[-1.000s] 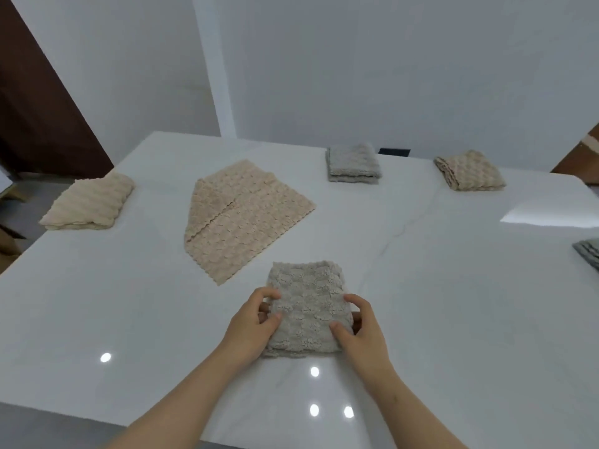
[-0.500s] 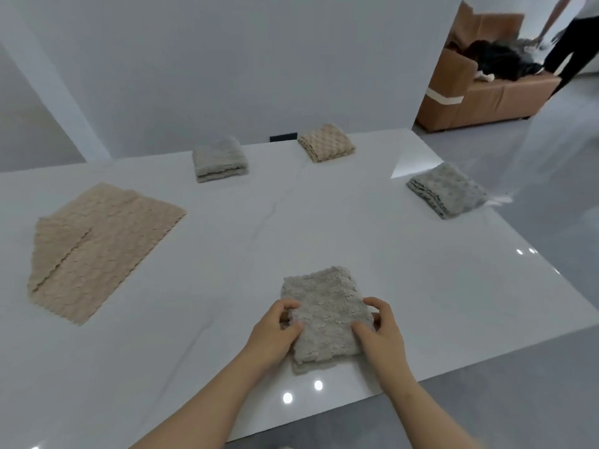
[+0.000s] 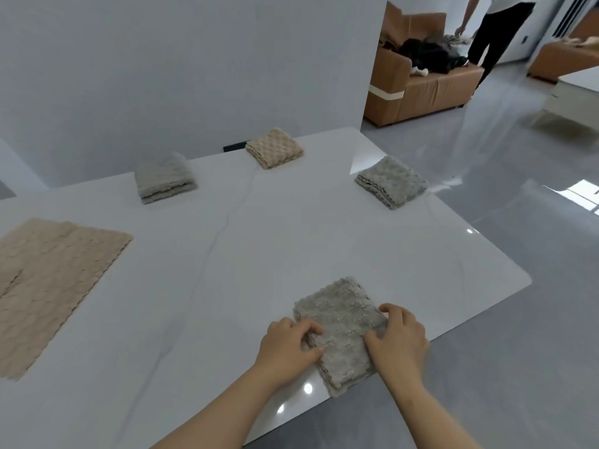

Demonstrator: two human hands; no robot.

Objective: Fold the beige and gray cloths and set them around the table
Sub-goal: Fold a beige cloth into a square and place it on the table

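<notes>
A folded gray cloth (image 3: 340,322) lies at the near edge of the white table (image 3: 259,247), its near corner hanging just over the edge. My left hand (image 3: 288,345) grips its left side with curled fingers. My right hand (image 3: 397,341) grips its right side. A partly folded beige cloth (image 3: 48,283) is spread flat at the left. Folded cloths sit farther out: a gray one (image 3: 163,183) at the back, a beige one (image 3: 275,149) at the back right, another gray one (image 3: 390,181) along the right edge.
The table's right corner (image 3: 525,280) is rounded, with gray glossy floor beyond. A brown sofa (image 3: 421,82) with dark items stands in the far room, where a person (image 3: 492,37) in dark trousers leans over it. A white wall runs behind the table.
Both hands have carried the folded gray cloth to the right along the near edge. The view has swung right, so the table's right corner and the far room show.
</notes>
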